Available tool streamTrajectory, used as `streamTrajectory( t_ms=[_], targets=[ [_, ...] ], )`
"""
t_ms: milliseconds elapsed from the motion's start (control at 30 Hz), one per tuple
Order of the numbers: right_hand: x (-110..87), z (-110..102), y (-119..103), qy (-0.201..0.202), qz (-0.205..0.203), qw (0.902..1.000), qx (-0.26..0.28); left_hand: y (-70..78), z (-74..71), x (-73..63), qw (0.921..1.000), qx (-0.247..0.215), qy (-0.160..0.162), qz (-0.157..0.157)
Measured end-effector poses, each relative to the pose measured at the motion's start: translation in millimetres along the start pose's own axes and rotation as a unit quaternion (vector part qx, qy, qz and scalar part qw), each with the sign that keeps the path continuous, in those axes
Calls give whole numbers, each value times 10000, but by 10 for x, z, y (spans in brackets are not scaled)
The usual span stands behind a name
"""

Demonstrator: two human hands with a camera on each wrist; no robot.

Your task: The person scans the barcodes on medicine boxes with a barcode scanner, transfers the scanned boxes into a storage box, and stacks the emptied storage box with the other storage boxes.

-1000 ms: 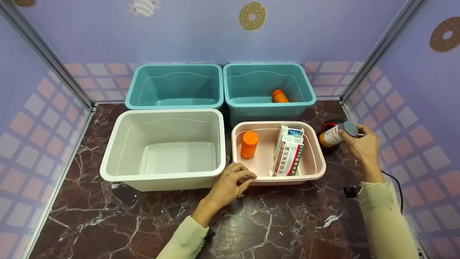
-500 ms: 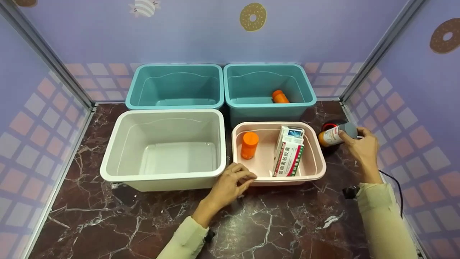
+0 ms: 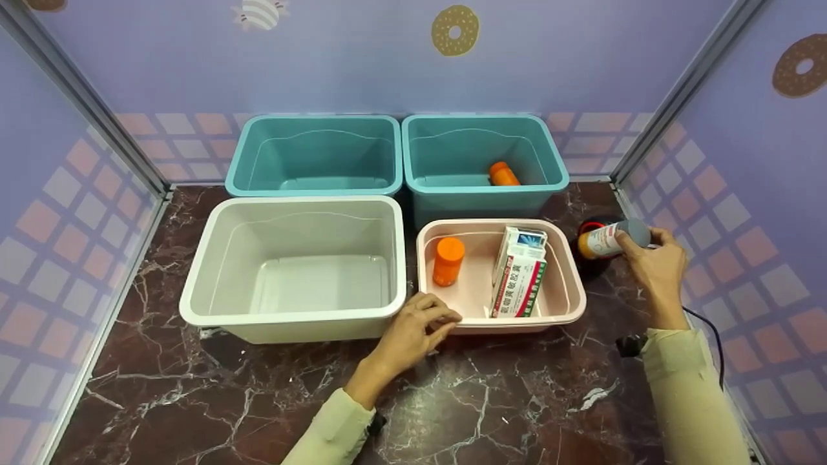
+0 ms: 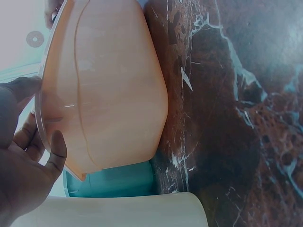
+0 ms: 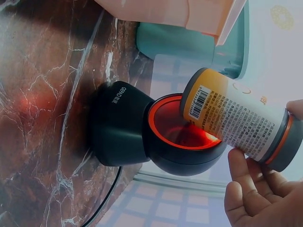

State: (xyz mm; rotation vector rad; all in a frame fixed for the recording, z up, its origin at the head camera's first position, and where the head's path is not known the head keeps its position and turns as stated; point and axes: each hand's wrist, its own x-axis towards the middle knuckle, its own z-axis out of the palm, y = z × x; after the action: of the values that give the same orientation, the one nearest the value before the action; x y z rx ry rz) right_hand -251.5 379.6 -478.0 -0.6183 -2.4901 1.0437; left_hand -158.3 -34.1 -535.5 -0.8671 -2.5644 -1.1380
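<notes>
My right hand (image 3: pixel 658 261) holds a pill bottle (image 5: pixel 232 118) by its grey cap end. The bottle has a white and orange label, with a barcode near its base. It lies tilted in front of a black barcode scanner (image 5: pixel 123 127), whose round window glows red. My left hand (image 3: pixel 413 326) pinches the near rim of the pink bin (image 3: pixel 568 284), thumb outside and fingers over the edge. Inside that bin, an orange bottle (image 3: pixel 448 261) stands upright on the left and medicine boxes (image 3: pixel 520 278) lean together on the right.
A white bin (image 3: pixel 291 321) stands left of the pink one. Behind them are two teal bins (image 3: pixel 310 192), the right one holding an orange bottle (image 3: pixel 502 174). A black cable (image 5: pixel 106 196) runs from the scanner. Patterned walls (image 3: pixel 323 71) enclose the marble table (image 3: pixel 258 400).
The pill bottle tilts down a little, then shifts slightly right with my right hand, staying in front of the scanner. My left hand keeps its place on the pink bin's rim.
</notes>
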Motion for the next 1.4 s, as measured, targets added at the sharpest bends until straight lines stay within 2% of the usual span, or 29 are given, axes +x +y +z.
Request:
streamTrajectory(
  t_ms=[167, 400, 867, 1400],
  targets=[
    [-5, -1, -2, 72, -38, 10000, 16, -1, 2, -7, 10000, 40, 41, 51],
    [-17, 10, 23, -182, -32, 9998, -13, 2, 7, -15, 10000, 34, 48, 40],
    [-10, 14, -5, -181, -7, 9998, -21, 10, -6, -3, 10000, -13, -24, -42],
    [-18, -21, -187, -87, -204, 9997, 113, 7, -3, -8, 10000, 80, 5, 6]
  ],
)
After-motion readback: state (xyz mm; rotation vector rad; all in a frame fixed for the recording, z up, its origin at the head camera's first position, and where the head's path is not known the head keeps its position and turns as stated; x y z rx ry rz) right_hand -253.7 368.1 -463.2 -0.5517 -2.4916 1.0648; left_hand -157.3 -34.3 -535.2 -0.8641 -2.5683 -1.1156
